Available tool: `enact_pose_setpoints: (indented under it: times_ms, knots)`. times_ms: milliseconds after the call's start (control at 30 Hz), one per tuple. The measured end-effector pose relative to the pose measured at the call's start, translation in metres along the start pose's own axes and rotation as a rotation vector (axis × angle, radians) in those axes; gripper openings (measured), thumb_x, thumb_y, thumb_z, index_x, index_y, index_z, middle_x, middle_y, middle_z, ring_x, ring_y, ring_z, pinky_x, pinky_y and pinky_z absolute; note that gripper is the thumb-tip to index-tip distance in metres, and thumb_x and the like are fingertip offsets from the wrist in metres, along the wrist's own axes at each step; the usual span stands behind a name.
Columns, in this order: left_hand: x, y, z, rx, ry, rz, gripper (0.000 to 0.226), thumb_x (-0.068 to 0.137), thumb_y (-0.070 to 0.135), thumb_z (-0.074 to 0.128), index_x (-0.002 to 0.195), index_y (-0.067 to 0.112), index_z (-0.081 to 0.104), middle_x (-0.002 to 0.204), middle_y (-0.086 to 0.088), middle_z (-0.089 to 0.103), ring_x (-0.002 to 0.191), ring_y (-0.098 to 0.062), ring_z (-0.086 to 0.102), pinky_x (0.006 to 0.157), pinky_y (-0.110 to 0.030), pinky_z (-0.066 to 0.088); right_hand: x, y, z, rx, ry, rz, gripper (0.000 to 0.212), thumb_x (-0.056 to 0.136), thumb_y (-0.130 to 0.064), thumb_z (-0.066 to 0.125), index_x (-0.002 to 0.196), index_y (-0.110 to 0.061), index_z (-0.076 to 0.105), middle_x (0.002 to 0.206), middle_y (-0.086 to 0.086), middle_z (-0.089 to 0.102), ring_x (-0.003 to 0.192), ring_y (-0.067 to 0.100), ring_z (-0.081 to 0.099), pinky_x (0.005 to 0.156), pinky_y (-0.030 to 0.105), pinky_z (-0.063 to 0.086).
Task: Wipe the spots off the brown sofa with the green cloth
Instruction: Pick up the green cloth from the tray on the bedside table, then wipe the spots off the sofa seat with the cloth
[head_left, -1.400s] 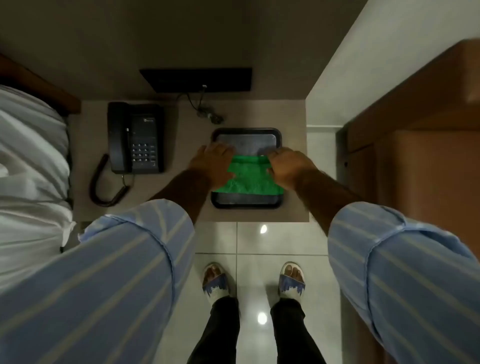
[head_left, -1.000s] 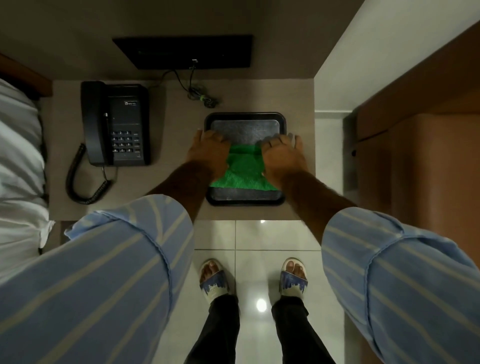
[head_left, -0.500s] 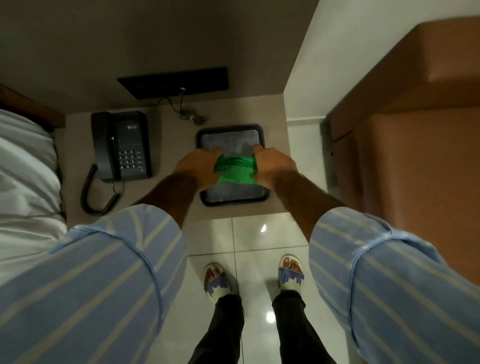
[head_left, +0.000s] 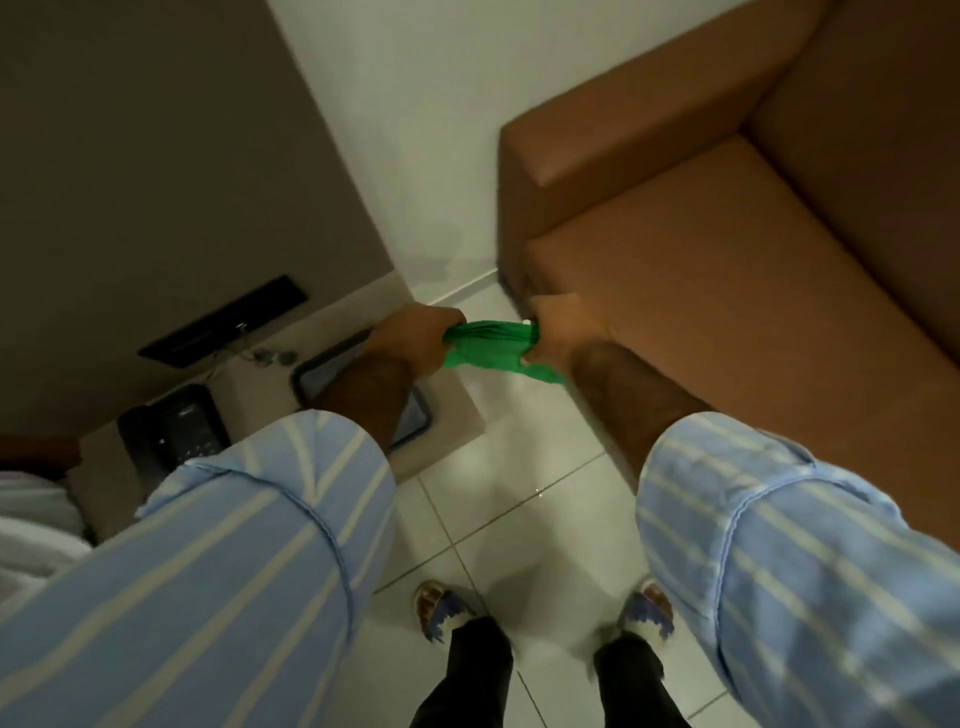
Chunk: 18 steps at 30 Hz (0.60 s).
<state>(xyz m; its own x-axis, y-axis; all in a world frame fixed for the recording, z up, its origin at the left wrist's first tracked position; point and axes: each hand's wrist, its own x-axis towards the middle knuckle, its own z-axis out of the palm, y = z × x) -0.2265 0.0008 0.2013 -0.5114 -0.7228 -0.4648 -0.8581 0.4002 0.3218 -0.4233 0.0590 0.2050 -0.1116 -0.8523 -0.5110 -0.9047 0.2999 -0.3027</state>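
Green cloth (head_left: 485, 351) lifted clear of the tray (head_left: 413, 418) — a moment ago it lay spread flat there under both palms; it now hangs bunched in the air between the two fists, above the floor tiles. Left hand (head_left: 415, 338) closed on the cloth's left end, right hand (head_left: 563, 327) closed on its right end, with a loose tail drooping below the right fist. The view has swung right, away from the side table and its phone (head_left: 174, 431), so that the sofa (head_left: 727, 270) fills the upper right. The pick-up appears finished; wiping has not begun, and the cloth is near the sofa's front corner but not touching it.

Hard to make out — any spots: the seat and arm look evenly brown in dim, motion-blurred light. The sofa runs off the right edge, the left forearm hides most of the tray, and the fingers are tucked out of sight.
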Motion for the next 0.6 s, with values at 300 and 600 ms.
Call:
enact_pose_setpoints:
  times_ms: [300,600]
  knots:
    - [0.026,0.249,0.068,-0.003,0.001,0.21,0.018,0.086,0.013,0.064,0.101,0.005,0.068,0.106,-0.022,0.07,0.103,-0.039,0.064,0.085,-0.042,0.051,-0.131,0.236,-0.04,0.151,0.056,0.294,0.04,0.074,-0.032,0.091,0.099,-0.018,0.063,0.114,0.016,0.071,0.109,0.037,0.066,0.093,0.049,0.06]
    - [0.033,0.499,0.191,-0.386,-0.155,0.292,0.024,0.074,0.013,0.077,0.074,0.022,0.054,0.073,-0.001,0.059,0.068,-0.018,0.053,0.064,-0.029,0.044,-0.286,0.495,0.008,0.535,0.24,0.544,0.032,0.087,-0.013,0.076,0.116,-0.015,0.061,0.118,0.018,0.069,0.109,0.036,0.066,0.083,0.036,0.051]
